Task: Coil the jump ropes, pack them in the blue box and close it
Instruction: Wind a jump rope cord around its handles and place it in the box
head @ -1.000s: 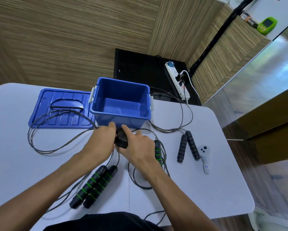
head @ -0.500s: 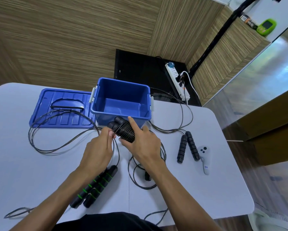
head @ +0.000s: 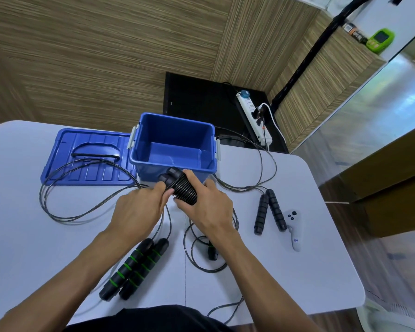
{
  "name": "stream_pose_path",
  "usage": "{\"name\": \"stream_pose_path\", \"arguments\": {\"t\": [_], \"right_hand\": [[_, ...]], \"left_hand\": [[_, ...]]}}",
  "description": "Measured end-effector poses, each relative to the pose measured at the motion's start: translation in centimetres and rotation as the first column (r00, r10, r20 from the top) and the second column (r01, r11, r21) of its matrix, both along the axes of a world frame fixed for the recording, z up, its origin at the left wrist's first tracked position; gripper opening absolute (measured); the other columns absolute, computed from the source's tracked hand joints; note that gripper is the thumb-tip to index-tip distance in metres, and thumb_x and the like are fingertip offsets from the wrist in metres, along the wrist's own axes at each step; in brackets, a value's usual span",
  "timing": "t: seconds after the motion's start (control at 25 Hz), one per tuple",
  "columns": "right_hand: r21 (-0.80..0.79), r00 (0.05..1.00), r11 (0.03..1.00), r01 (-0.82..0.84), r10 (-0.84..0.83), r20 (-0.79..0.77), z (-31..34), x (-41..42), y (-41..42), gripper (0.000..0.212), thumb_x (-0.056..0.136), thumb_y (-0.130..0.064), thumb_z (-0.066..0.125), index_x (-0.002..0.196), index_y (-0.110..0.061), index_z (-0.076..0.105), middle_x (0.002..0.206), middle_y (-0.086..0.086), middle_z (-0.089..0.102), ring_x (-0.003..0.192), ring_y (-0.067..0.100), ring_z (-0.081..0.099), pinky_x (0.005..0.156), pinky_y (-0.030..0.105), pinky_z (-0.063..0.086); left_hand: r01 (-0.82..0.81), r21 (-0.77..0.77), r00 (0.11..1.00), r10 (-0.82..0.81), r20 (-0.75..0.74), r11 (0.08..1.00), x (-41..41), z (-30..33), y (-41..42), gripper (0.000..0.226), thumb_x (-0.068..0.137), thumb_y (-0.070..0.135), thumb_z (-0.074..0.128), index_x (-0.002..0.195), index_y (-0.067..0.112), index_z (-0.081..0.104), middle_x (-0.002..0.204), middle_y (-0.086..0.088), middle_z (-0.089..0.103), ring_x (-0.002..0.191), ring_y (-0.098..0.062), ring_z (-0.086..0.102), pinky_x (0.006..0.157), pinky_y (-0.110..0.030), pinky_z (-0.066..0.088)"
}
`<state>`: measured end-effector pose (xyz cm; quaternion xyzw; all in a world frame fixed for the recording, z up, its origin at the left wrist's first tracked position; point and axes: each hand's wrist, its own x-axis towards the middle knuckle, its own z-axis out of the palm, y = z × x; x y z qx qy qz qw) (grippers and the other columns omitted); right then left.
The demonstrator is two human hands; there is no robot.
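— Where is the rope bundle?
— The right hand (head: 209, 207) has its fingers clamped on the wound rope bundle (head: 181, 188), just in front of the open blue box (head: 173, 142); the left hand (head: 139, 209) pinches its cord end.
— And the rest?
— The lid (head: 86, 159) lies left of the box; green-banded handles (head: 134, 268) and black handles (head: 270, 210) rest on the worktop (head: 297, 271).

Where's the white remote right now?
In the head view the white remote lies flat on the table, on the person's right, just right of the black-handled rope's handles and apart from both hands.
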<state>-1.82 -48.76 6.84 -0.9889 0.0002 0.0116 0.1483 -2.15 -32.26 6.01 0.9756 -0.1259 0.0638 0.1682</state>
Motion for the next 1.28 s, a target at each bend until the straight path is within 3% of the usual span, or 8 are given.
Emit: {"name": "stream_pose_path", "arguments": {"t": [0.12, 0.24, 0.48, 0.64, 0.84, 1.04, 1.12, 1.28], "right_hand": [[0.006, 1.0, 1.0, 0.009, -0.009, 0.007, 0.0, 0.0, 0.0, 0.07, 0.085, -0.066, 0.058, 0.146, -0.05, 0.029, 0.1, -0.001, 0.051, 0.086, 0.025, 0.062, 0.072, 0.035, 0.051], [0.019, 0.999, 0.999, 0.034, -0.034, 0.025, 0.2, 0.2, 0.0, 0.07, 0.083, -0.067, 0.059, 0.145, -0.051, 0.03, 0.097, -0.001, 0.051, 0.084, 0.025, 0.062, 0.072, 0.035, 0.052], [0.028, 0.999, 0.999, 0.043, -0.043, 0.003, 0.2, 0.3, 0.0, 0.07, 0.084, -0.066, 0.059, 0.146, -0.05, 0.029, 0.099, -0.001, 0.053, 0.089, 0.023, 0.061, 0.074, 0.034, 0.049], [0.048, 0.998, 0.997, 0.06, -0.061, 0.014, -0.1, 0.4, -0.5, 0.069, 0.082, -0.068, 0.059, 0.143, -0.051, 0.031, 0.102, -0.002, 0.058, 0.092, 0.022, 0.061, 0.075, 0.035, 0.05], [0.127, 0.998, 0.99, 0.054, -0.056, 0.02, -0.2, 0.6, -0.9, 0.063, 0.079, -0.071, 0.057, 0.135, -0.053, 0.034, 0.097, -0.003, 0.061, 0.09, 0.021, 0.061, 0.074, 0.035, 0.051], [0.266, 0.999, 0.964, 0.025, -0.017, -0.034, -0.1, -0.1, -0.9, 0.059, 0.078, -0.072, 0.06, 0.13, -0.05, 0.043, 0.097, -0.013, 0.066, 0.091, 0.015, 0.062, 0.078, 0.037, 0.054], [0.32, 0.997, 0.947, 0.018, 0.005, -0.071, 0.2, -0.2, -1.1, 0.057, 0.078, -0.071, 0.063, 0.128, -0.051, 0.045, 0.096, -0.017, 0.065, 0.09, 0.011, 0.062, 0.079, 0.034, 0.053], [0.476, 0.985, 0.879, 0.018, 0.065, -0.158, 0.7, 0.3, -1.5, 0.043, 0.08, -0.064, 0.067, 0.118, -0.048, 0.057, 0.088, -0.017, 0.066, 0.083, 0.005, 0.062, 0.078, 0.033, 0.054]], "left_hand": [[-0.012, -0.128, 0.999, 0.006, -0.049, 0.992, 0.1, -0.3, -0.1, 0.037, 0.1, 0.038, 0.031, 0.088, 0.012, 0.054, 0.079, -0.005, 0.06, 0.065, -0.023, 0.048, 0.054, -0.032, 0.035], [-0.054, -0.34, 0.997, 0.032, -0.072, 0.939, 0.5, -0.8, 0.2, 0.034, 0.1, 0.034, 0.04, 0.089, 0.014, 0.066, 0.083, -0.002, 0.048, 0.075, -0.02, 0.046, 0.063, -0.031, 0.036], [-0.12, -0.383, 0.957, 0.004, -0.291, 0.916, 1.0, -0.8, 0.0, 0.027, 0.102, 0.027, 0.038, 0.088, 0.015, 0.059, 0.077, 0.0, 0.066, 0.072, -0.018, 0.062, 0.066, -0.032, 0.047], [-0.171, -0.558, 0.902, -0.098, -0.42, 0.812, 0.7, -0.2, -0.1, 0.011, 0.101, 0.019, 0.039, 0.094, 0.02, 0.047, 0.079, 0.001, 0.07, 0.073, -0.012, 0.066, 0.065, -0.026, 0.047], [-0.172, -0.76, 0.846, -0.301, -0.44, 0.627, 0.7, 1.7, 0.8, 0.016, 0.101, 0.012, 0.046, 0.097, 0.008, 0.06, 0.082, -0.005, 0.074, 0.068, -0.017, 0.066, 0.067, -0.029, 0.049], [0.004, -0.642, 0.887, -0.3, -0.352, 0.767, 2.0, 0.0, 2.9, 0.009, 0.093, 0.014, 0.059, 0.089, 0.015, 0.067, 0.077, 0.004, 0.073, 0.071, -0.012, 0.069, 0.076, -0.037, 0.057], [0.064, -0.57, 0.919, -0.271, -0.286, 0.819, 2.4, -0.8, 3.1, 0.006, 0.091, 0.018, 0.064, 0.087, 0.019, 0.069, 0.073, 0.009, 0.071, 0.074, -0.007, 0.069, 0.075, -0.03, 0.056], [0.091, -0.584, 0.959, -0.228, -0.166, 0.806, 2.8, -1.3, 2.8, 0.01, 0.087, 0.019, 0.068, 0.085, 0.029, 0.07, 0.072, 0.019, 0.068, 0.073, -0.001, 0.064, 0.068, -0.011, 0.045]]}}
